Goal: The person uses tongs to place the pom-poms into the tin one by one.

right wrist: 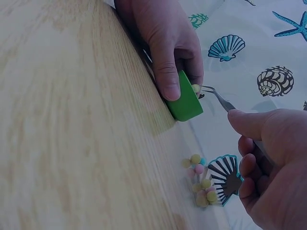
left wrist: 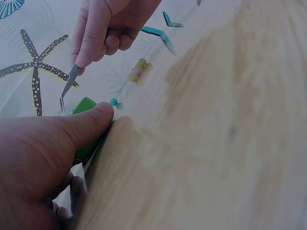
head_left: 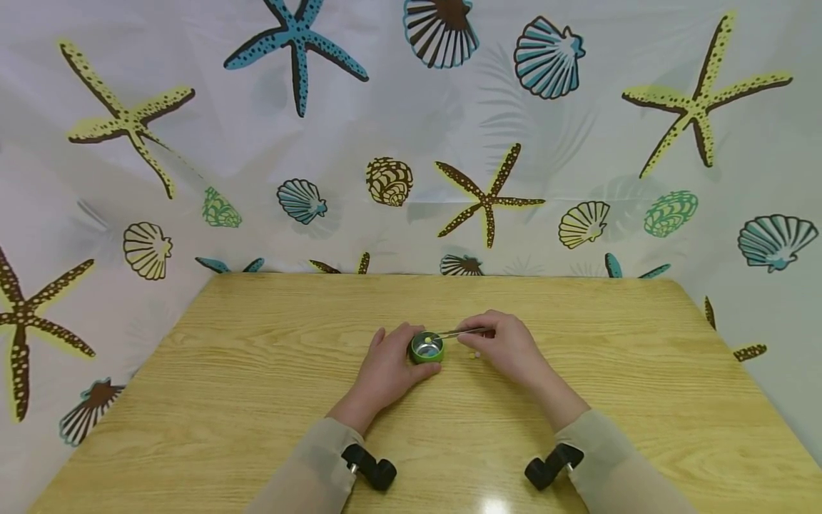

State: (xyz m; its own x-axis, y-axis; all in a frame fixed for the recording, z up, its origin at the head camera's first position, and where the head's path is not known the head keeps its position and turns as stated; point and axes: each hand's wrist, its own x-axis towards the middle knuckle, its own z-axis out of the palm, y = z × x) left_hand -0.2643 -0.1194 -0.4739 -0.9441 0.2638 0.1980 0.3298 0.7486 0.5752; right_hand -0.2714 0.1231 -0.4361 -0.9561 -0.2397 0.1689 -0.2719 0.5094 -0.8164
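My left hand point(head_left: 390, 368) holds a small round green cup point(head_left: 442, 355) with a silvery inside, thumb on the near side and fingers round the far left side. In the right hand point(head_left: 510, 348), thumb and fingers pinch bent-tip metal tweezers point(head_left: 461, 332), the tips pointing left over the cup's mouth. A yellow bead point(right wrist: 196, 88) shows at those tips by the rim in the right wrist view; whether it is gripped or just released I cannot tell. Something bluish lies inside the cup. The cup point(right wrist: 187, 103) looks solid green from the side.
Several small yellow and pink beads point(right wrist: 206, 187) lie on the wooden table point(head_left: 270, 421) under the right hand. A turquoise bead point(left wrist: 113, 101) is near the left thumb in the left wrist view. A sheet printed with shells and starfish point(head_left: 359, 235) hangs behind the table.
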